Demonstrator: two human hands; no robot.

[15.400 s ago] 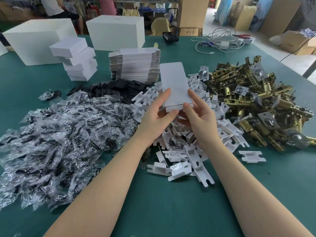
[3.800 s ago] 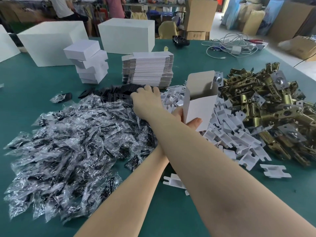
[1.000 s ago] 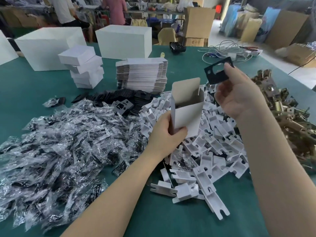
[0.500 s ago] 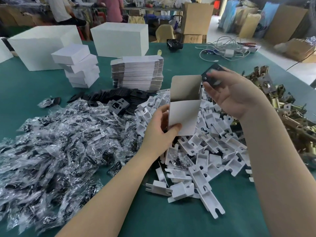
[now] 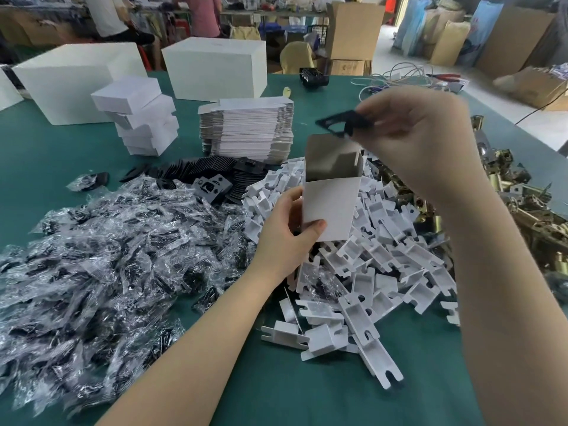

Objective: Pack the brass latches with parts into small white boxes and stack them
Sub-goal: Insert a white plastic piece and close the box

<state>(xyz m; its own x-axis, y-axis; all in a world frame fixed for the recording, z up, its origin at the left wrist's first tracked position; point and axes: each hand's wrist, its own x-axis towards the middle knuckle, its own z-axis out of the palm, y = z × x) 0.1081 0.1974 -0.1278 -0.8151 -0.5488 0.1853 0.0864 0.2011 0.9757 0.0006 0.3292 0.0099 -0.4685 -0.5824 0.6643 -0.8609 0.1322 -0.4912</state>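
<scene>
My left hand (image 5: pixel 285 232) grips a small white box (image 5: pixel 330 204) upright, its top open and grey inside. Just above that opening, my right hand (image 5: pixel 421 133) pinches a flat black plate (image 5: pixel 336 123) by one end, held roughly level. Brass latches (image 5: pixel 522 210) lie heaped at the right, partly hidden behind my right arm. White plastic inserts (image 5: pixel 384 259) are piled under the box. A stack of closed small white boxes (image 5: pixel 138 118) stands at the back left.
Clear bags of black parts (image 5: pixel 107 256) cover the left of the green table (image 5: pixel 276 388). Flat box blanks (image 5: pixel 249 130) are stacked behind loose black plates (image 5: pixel 215 173). Two big white cartons (image 5: pixel 215 66) and tangled cables (image 5: pixel 396 78) sit at the far edge; people work beyond.
My right hand picked a black plate from the pile and has carried it over the open box. It now sits flatter above the opening. My left hand keeps the box upright.
</scene>
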